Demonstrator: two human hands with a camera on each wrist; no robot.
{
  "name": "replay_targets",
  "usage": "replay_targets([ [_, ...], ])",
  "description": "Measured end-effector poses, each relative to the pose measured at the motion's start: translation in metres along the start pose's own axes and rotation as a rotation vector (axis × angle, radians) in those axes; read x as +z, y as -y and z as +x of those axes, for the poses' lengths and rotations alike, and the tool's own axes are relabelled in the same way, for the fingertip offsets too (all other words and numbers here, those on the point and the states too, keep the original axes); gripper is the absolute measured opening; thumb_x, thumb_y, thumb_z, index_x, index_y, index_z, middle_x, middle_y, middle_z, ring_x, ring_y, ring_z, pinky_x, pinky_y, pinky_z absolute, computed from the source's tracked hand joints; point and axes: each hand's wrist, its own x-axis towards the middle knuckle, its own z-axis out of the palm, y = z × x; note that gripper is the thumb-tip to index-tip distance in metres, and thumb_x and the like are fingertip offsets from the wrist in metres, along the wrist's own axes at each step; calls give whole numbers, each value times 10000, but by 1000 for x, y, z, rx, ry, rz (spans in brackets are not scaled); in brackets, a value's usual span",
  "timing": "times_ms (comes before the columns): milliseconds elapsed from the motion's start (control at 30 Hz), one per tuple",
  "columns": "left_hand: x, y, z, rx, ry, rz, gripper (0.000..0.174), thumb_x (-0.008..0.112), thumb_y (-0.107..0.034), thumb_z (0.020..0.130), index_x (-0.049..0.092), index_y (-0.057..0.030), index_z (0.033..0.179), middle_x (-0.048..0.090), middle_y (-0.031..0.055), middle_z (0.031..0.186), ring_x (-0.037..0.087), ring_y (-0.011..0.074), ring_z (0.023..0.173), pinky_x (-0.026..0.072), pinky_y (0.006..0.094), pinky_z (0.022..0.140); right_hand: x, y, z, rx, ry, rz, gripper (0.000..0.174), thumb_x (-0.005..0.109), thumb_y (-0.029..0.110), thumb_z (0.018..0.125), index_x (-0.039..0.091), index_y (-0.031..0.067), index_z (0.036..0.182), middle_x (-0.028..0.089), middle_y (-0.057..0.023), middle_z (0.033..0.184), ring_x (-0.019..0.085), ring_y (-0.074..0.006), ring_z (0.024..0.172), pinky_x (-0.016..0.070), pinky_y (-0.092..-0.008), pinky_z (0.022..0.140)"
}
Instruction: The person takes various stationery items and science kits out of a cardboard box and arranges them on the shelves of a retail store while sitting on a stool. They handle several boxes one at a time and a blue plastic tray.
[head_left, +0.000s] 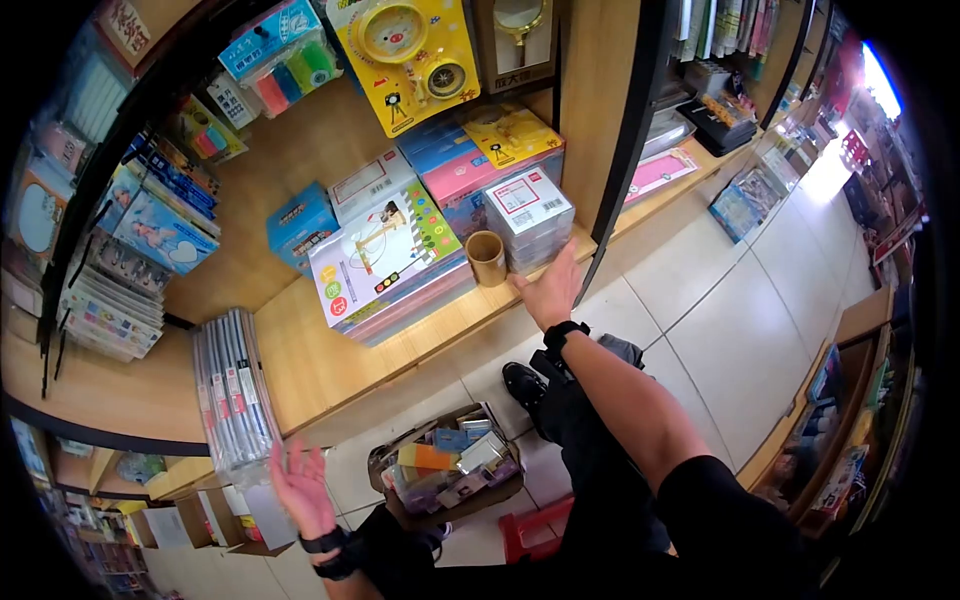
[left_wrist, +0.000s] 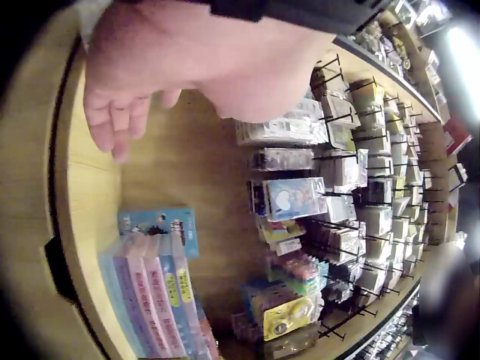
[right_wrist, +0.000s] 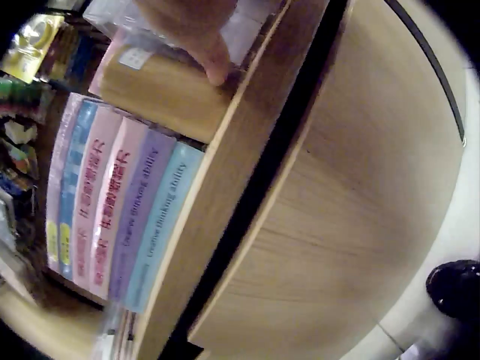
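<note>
Wooden shelf [head_left: 320, 370] holds boxed sets [head_left: 385, 265], tube [head_left: 487, 258], wrapped stack [head_left: 528, 225].

A cardboard box [head_left: 378, 462] of stationery is sitting on the tiled floor [head_left: 720, 330] near a red stool [head_left: 535, 530]. A yellow toy pack [head_left: 405, 60] is hanging above the wooden shelf [head_left: 320, 370].

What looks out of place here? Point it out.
A bare brown cardboard tube stands alone on the wooden shelf among wrapped boxes, beside the stack that the right hand reaches for. On the floor below, an open carton holds jumbled goods, its flaps splayed.
</note>
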Motion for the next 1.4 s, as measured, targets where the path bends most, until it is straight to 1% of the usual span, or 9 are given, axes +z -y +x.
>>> replay_targets([
  [200,3,42,-19,-146,-64,5,521,390,-437,917,303,-127,1327,485,122,1202,551,222,895,427,332,796,7,-8,5,36,-27,-93,1106,783,301,564,114,-48,1372,399,-207,1270,386,-331,1143,235,-442,983],
  [267,9,40,-17,-43,-7,81,503,382,-488,906,346,-143,1271,523,104,1134,549,221,891,433,334,770,7,-12,8,42,-51,-93,1107,782,306,561,116,-48,1372,413,-182,1264,393,-330,1129,245,-434,979],
  [600,1,40,-17,-115,-6,34,489,392,-497,899,370,-164,1256,520,91,1159,551,209,886,420,327,780,-3,-17,24,130,-119,-46,970,786,276,577,234,24,1334,422,-176,1240,394,-341,1135,297,-439,959],
  [867,6,35,-21,-104,-16,-8,510,371,-447,925,332,-113,1309,512,119,1167,566,207,871,444,298,750,-1,-29,31,170,-193,-8,885,797,268,583,307,30,1281,427,-160,1211,394,-334,1138,322,-425,960],
  [967,5,35,-21,-97,-10,-13,509,372,-446,925,334,-112,1307,510,121,1169,566,206,872,445,296,749,-4,-27,31,173,-189,-2,800,798,264,577,372,51,1219,443,-145,1172,409,-316,1118,331,-413,942],
  [1033,5,34,-22,-100,-9,-13,509,372,-445,925,334,-111,1307,510,121,1169,566,206,872,445,296,749,-5,-26,32,203,-182,-22,574,790,278,579,499,72,1030,507,-116,1055,443,-308,1068,363,-402,893],
  [1167,4,31,-25,-88,-10,4,506,377,-434,923,335,-108,1308,509,119,1168,565,205,872,443,294,754,2,-27,31,266,-57,-8,360,752,314,618,550,81,803,590,-103,889,532,-308,938,411,-401,801],
  [1233,0,31,-25,-88,-9,-5,505,390,-457,914,349,-119,1286,517,111,1154,565,202,870,443,297,750,7,-24,29,287,-97,33,354,721,366,657,549,58,642,580,-110,600,587,-290,648,452,-392,692],
  [1400,-5,28,-28,-81,-15,-30,505,405,-476,905,361,-128,1269,522,104,1136,566,199,868,443,302,744,1,-15,28,294,109,42,314,655,360,723,594,52,703,622,-134,692,612,-287,715,466,-380,667],
])
